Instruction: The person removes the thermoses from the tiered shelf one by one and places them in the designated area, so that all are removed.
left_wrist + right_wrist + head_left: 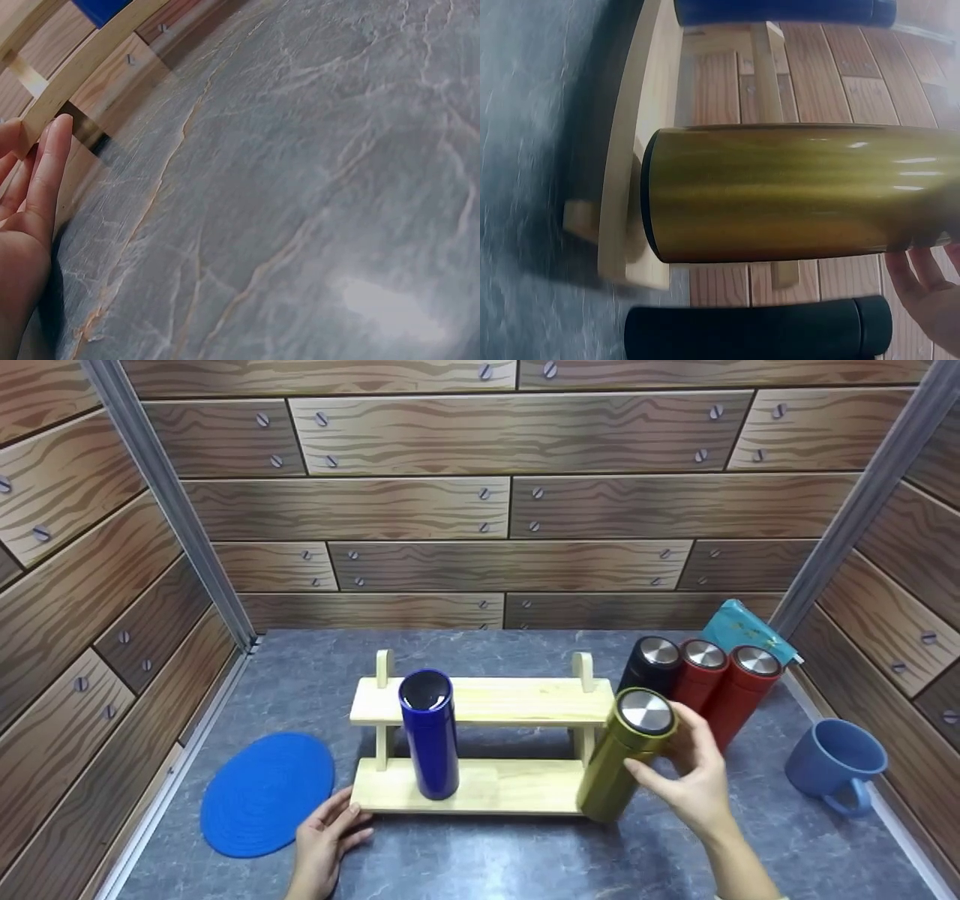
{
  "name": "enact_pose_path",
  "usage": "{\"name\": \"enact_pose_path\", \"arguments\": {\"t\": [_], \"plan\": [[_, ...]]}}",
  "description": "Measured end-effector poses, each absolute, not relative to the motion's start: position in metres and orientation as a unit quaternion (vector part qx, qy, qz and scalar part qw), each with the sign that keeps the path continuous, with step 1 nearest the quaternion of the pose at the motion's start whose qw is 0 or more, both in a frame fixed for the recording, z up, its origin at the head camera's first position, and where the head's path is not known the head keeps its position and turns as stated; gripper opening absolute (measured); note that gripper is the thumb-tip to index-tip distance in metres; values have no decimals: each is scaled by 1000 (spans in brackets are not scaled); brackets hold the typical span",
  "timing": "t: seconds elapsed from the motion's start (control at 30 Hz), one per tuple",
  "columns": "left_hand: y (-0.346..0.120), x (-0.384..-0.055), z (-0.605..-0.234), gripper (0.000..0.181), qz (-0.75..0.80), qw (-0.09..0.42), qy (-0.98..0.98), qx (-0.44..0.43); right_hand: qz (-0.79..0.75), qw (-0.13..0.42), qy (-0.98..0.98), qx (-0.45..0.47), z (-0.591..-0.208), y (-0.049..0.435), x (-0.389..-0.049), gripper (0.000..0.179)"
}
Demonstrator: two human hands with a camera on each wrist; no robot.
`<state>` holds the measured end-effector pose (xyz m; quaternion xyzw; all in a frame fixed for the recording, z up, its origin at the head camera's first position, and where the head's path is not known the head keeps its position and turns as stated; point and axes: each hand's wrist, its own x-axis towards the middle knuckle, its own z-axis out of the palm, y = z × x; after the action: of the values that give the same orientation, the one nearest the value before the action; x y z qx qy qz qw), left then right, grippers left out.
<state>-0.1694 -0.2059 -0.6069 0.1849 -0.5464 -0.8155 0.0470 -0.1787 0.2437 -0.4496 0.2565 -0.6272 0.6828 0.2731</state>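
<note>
My right hand (697, 784) grips a gold-green vacuum flask (615, 769) near its steel-topped lid, thumb on one side and fingers round the other. The flask is upright with a slight tilt, its base at the right end of the lower board of a two-tier wooden rack (525, 787). In the right wrist view that flask (780, 195) has its dark base close over the board. My left hand (326, 840) pinches the rack's front left corner, thumb above and fingers below. A blue vacuum flask (433, 750) stands on the lower board, left of the middle.
A black flask (649, 667) and two red flasks, one of them at the right end (742, 694), stand behind my right hand. Behind them lies a teal packet (746, 630). A blue mug (832, 761) is at the right, a round blue mat (266, 795) at the left.
</note>
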Motion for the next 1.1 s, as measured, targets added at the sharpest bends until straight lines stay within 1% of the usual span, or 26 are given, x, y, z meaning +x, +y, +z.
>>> {"name": "enact_pose_path", "arguments": {"t": [0.17,0.37,0.63,0.8,1.1], "plan": [[-207,-170,-606,60,-814,47,-548,189,676,280,-641,231,-447,260,-176,80],[-207,-170,-606,58,-815,49,-546,188,686,292,-639,191,-450,278,-177,81],[-206,-169,-606,58,-817,52,-544,181,688,320,-639,129,-450,289,-179,81],[-205,-169,-606,59,-812,50,-551,184,674,329,-650,121,-461,293,-186,82],[-205,-169,-604,62,-809,47,-554,191,653,329,-676,94,-481,291,-193,82]]}}
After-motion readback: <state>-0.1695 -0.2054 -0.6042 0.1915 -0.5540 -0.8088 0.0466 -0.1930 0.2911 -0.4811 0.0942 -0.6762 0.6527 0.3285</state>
